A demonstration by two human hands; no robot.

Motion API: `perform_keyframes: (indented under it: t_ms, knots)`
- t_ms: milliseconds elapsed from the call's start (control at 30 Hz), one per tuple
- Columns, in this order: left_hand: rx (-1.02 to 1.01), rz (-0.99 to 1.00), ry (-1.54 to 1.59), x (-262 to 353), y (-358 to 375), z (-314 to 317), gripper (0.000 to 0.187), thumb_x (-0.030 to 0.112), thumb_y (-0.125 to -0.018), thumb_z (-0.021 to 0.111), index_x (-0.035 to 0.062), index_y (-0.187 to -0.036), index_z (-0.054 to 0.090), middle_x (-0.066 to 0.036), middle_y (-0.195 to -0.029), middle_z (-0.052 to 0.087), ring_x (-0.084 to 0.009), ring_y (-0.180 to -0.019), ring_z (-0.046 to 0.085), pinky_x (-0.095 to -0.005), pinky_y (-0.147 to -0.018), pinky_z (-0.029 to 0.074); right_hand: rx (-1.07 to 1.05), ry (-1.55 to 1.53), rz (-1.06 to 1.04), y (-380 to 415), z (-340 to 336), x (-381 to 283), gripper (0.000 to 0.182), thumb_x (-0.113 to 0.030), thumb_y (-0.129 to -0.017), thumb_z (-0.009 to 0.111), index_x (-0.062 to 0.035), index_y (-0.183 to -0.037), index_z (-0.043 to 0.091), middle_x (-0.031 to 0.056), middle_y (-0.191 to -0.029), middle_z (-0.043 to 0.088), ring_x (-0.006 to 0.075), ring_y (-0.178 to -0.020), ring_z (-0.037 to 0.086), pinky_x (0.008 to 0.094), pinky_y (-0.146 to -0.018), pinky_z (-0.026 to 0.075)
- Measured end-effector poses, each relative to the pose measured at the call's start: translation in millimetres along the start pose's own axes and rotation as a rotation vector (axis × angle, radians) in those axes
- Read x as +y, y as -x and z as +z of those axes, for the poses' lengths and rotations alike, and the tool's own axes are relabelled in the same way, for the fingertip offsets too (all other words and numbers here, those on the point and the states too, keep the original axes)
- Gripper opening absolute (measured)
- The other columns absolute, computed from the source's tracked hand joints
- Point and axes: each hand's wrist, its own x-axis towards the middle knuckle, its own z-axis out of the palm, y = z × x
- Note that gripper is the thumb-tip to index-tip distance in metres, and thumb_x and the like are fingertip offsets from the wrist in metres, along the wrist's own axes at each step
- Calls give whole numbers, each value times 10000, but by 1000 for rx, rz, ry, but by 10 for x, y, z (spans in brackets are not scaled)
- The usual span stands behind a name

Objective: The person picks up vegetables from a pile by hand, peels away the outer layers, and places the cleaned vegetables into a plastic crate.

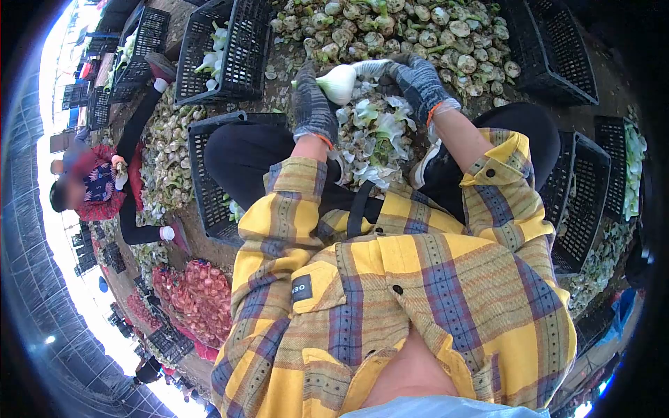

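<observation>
Pale blue material [446, 409], left hand [315, 101] round bulb [339, 84], right hand [418, 82] round peel [371, 67], white bulbs [215, 49] in black crate [245, 57].

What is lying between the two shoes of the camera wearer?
In the head view, heaped pale peelings lie between the left shoe and the right shoe.

- Pale bulb [339, 84]: partly hidden by my left hand [317, 104].
- Bulb heap [463, 64]: cut off by top edge.
- Co-worker's head [67, 193]: blurred.
- Distant figure [148, 370]: too small to tell.
</observation>
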Motion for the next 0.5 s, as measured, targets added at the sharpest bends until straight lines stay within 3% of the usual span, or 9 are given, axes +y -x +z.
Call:
perform_keyframes:
  t_ms: [33, 67, 167, 200, 233, 300, 367, 400, 500]
  knots:
    - [28, -104, 112, 56, 79, 60, 433, 404, -857, 351, 30, -1035, 477, -129, -1007, 549, -291, -869, 561, -398, -771, 472, 29, 1, -39, -45, -36, 0, 229, -30, -794, 541, 50, -999, 479, 135, -785, 592, 190, -638, 600, 294, -546, 521]
    - [65, -42, 151, -8, -53, -49, 518, 479, -838, 319, 47, -1084, 465, -143, -1059, 535, -324, -939, 546, -479, -806, 453, 109, 231, -142, -277, -140, 188, 217, -27, -799, 542, 34, -998, 481, 136, -828, 588, 186, -638, 598, 294, -532, 518]
    - [156, -53, 256, 22, -240, -253, 536, 494, -838, 289, 69, -1117, 457, -134, -1068, 535, -319, -933, 548, -488, -793, 454, 165, 96, -305, -202, -118, 97, 209, -55, -805, 553, 11, -993, 490, 138, -871, 583, 175, -652, 593, 275, -542, 507]
    - [153, -91, 272, 48, -245, -282, 562, 520, -829, 269, 76, -1117, 460, -131, -1065, 539, -313, -936, 549, -476, -786, 462, 64, 137, -330, -146, -126, 88, 284, -202, -742, 657, 0, -918, 563, 132, -832, 625, 189, -731, 597, 290, -660, 479]
    - [155, -86, 274, 50, -261, -308, 562, 520, -829, 269, 76, -1117, 460, -131, -1065, 539, -313, -936, 549, -476, -786, 462, -26, 686, -532, -90, -134, 49, 412, -308, -747, 637, -34, -1038, 537, 156, -843, 624, 255, -790, 601, 313, -738, 463]
    - [27, -97, 308, 55, -338, -384, 559, 514, -825, 261, 81, -1109, 471, -137, -1063, 544, -306, -936, 551, -464, -775, 470, -577, 994, -416, 141, -66, -88, 477, -405, -769, 568, -96, -1128, 518, 186, -948, 596, 297, -940, 559, 341, -842, 421]
    - [50, -138, 355, 69, -300, -353, 489, 448, -822, 276, 91, -1063, 509, -123, -1024, 569, -300, -911, 563, -466, -759, 475, -440, 1351, -484, 262, -12, 10, 490, -469, -777, 506, -133, -1133, 536, 186, -1065, 549, 291, -1064, 485, 355, -906, 374]
    - [57, -178, 369, 46, -302, -375, 474, 434, -823, 282, 94, -1059, 513, -119, -1015, 573, -300, -903, 566, -468, -760, 475, -394, 1310, -407, 313, -16, -49, 479, -473, -770, 503, -124, -1092, 563, 174, -1151, 495, 291, -1108, 440, 362, -928, 353]
    - [55, -234, 413, -5, -388, -501, 427, 398, -820, 314, 102, -1046, 522, -116, -1001, 576, -299, -888, 567, -476, -764, 472, -290, 1260, -402, 237, -50, -89, 499, -479, -757, 506, -122, -1102, 553, 183, -1152, 489, 311, -1101, 441, 358, -927, 353]
